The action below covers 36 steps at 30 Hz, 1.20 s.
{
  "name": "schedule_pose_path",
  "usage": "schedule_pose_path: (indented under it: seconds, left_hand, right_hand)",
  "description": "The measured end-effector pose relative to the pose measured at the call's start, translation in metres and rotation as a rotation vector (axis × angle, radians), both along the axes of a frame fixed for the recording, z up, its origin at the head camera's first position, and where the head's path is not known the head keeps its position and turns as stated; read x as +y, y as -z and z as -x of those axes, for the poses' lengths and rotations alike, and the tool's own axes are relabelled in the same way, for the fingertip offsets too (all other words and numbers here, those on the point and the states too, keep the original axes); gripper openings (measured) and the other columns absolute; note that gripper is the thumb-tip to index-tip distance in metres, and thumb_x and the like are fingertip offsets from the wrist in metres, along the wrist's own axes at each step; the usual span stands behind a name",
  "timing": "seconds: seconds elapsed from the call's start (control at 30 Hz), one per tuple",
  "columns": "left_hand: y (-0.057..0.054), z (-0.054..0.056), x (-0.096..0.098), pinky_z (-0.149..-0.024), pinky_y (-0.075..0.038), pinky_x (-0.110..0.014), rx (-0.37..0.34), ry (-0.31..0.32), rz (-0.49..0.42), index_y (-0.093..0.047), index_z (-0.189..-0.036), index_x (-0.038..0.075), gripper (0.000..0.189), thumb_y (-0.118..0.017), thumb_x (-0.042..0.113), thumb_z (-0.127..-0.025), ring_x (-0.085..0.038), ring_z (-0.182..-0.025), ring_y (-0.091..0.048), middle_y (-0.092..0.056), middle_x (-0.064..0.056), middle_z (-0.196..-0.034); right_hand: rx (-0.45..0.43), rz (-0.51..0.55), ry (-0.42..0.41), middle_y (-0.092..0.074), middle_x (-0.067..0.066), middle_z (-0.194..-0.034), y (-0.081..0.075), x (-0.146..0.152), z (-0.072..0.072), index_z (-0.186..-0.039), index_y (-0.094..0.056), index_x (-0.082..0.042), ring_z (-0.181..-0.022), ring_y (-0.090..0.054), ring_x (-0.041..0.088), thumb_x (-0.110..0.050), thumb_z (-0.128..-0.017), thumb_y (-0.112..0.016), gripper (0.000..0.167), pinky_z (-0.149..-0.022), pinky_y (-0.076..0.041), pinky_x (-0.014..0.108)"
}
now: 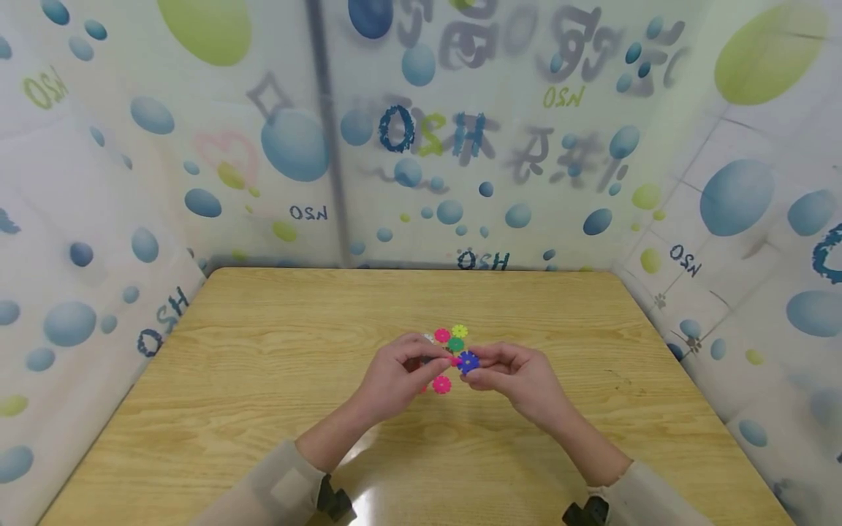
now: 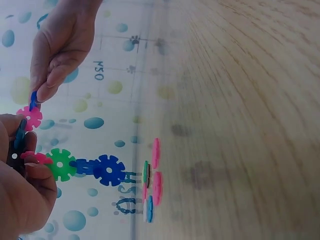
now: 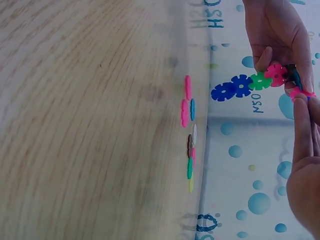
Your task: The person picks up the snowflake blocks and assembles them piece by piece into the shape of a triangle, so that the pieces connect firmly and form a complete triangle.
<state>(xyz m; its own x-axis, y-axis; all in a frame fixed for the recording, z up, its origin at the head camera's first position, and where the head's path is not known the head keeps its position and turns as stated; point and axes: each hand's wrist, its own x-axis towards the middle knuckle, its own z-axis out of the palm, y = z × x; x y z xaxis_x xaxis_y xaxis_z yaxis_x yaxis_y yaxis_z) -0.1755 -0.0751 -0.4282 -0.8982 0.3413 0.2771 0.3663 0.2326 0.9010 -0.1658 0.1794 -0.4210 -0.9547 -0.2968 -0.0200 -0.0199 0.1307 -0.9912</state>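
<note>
a light pinch at either side

the left hand is pinching the chain above the table, seemingly steadying it; the right hand is pinching a blue disc by its edge, likely for aligning slots. loose discs are lying near.
</note>
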Motion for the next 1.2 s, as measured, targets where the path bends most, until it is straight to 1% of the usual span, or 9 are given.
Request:
schedule_pose_path:
  seconds: [0.1,0.27,0.33,0.47,0.6,0.7,0.87,1.07,1.2]
  left_hand:
    - [0.0003,0.0,-0.0012,-0.065,-0.048,-0.02,-0.034,0.002,0.004,-0.083,-0.118,0.021,0.015,-0.079,0.023,-0.104,-0.013,-0.078,-0.058,-0.071,0.0,-0.105]
    - [0.0007,0.0011,-0.0036,-0.073,-0.054,-0.023,-0.068,-0.015,0.086,-0.073,-0.138,0.026,0.04,-0.085,0.029,-0.099,-0.017,-0.092,-0.062,-0.069,0.0,-0.116]
    - [0.0008,0.0021,-0.0046,-0.075,-0.055,-0.025,-0.043,-0.013,0.135,-0.072,-0.139,0.028,0.044,-0.087,0.03,-0.097,-0.017,-0.094,-0.06,-0.068,0.0,-0.116]
    - [0.0012,0.0037,-0.0063,-0.085,-0.061,-0.037,0.045,0.006,0.188,-0.077,-0.13,0.025,0.035,-0.088,0.027,-0.096,-0.016,-0.1,-0.061,-0.07,0.001,-0.114]
    - [-0.0005,0.0041,-0.0063,-0.095,-0.06,-0.039,0.081,-0.009,0.21,-0.08,-0.125,0.027,0.031,-0.088,0.027,-0.096,-0.014,-0.112,-0.061,-0.072,0.006,-0.119]
    - [-0.0008,0.0046,-0.0051,-0.098,-0.06,-0.036,0.06,0.016,0.188,-0.077,-0.124,0.023,0.028,-0.086,0.024,-0.097,-0.015,-0.113,-0.063,-0.073,0.005,-0.122]
    - [0.0016,0.0046,-0.0024,-0.094,-0.064,-0.04,0.007,0.081,0.099,-0.072,-0.124,0.017,0.026,-0.082,0.018,-0.1,-0.021,-0.105,-0.07,-0.073,-0.001,-0.121]
    - [0.0009,0.0027,-0.002,-0.086,-0.063,-0.029,-0.057,0.089,0.035,-0.076,-0.124,0.019,0.026,-0.085,0.022,-0.099,-0.019,-0.102,-0.068,-0.072,-0.002,-0.118]
    - [-0.0004,0.0019,-0.0018,-0.085,-0.062,-0.024,-0.069,0.079,0.029,-0.079,-0.125,0.021,0.026,-0.085,0.024,-0.099,-0.017,-0.101,-0.067,-0.073,-0.001,-0.116]
  right_hand:
    - [0.031,-0.02,-0.007,-0.08,0.008,-0.108,0.0001,-0.0005,0.0006,-0.135,-0.075,-0.005,-0.098,-0.083,0.019,-0.02,-0.099,-0.084,0.04,-0.088,-0.068,0.037]
    - [0.119,-0.071,-0.01,-0.076,0.006,-0.101,0.0013,-0.001,0.0005,-0.133,-0.075,-0.004,-0.087,-0.079,0.015,-0.015,-0.101,-0.082,0.035,-0.079,-0.068,0.035]
    - [0.14,-0.088,-0.001,-0.076,0.006,-0.1,0.0017,-0.0011,0.0002,-0.132,-0.076,-0.005,-0.084,-0.077,0.014,-0.015,-0.101,-0.081,0.033,-0.077,-0.067,0.034]
    - [0.15,-0.1,0.01,-0.076,0.006,-0.1,0.0021,-0.0005,0.0,-0.131,-0.076,-0.006,-0.081,-0.075,0.014,-0.015,-0.1,-0.082,0.032,-0.075,-0.066,0.034]
    - [0.141,-0.099,0.01,-0.076,0.008,-0.1,0.0015,0.0,-0.0001,-0.13,-0.076,-0.006,-0.081,-0.075,0.015,-0.016,-0.1,-0.083,0.033,-0.074,-0.065,0.032]
    - [0.135,-0.093,0.011,-0.075,0.006,-0.1,0.0009,-0.0006,-0.0005,-0.131,-0.076,-0.006,-0.081,-0.075,0.016,-0.017,-0.099,-0.083,0.034,-0.073,-0.064,0.03]
    - [0.134,-0.09,0.014,-0.074,0.003,-0.1,0.0014,-0.0019,-0.0007,-0.132,-0.077,-0.008,-0.081,-0.074,0.016,-0.019,-0.1,-0.083,0.034,-0.073,-0.064,0.032]
    - [0.146,-0.095,0.004,-0.075,0.002,-0.098,0.0025,-0.0027,0.0,-0.13,-0.077,-0.009,-0.079,-0.072,0.016,-0.018,-0.1,-0.083,0.032,-0.071,-0.063,0.032]
    - [0.152,-0.104,-0.003,-0.076,0.002,-0.098,0.0026,-0.0026,0.0002,-0.129,-0.077,-0.01,-0.078,-0.07,0.024,-0.018,-0.1,-0.083,0.031,-0.069,-0.061,0.029]
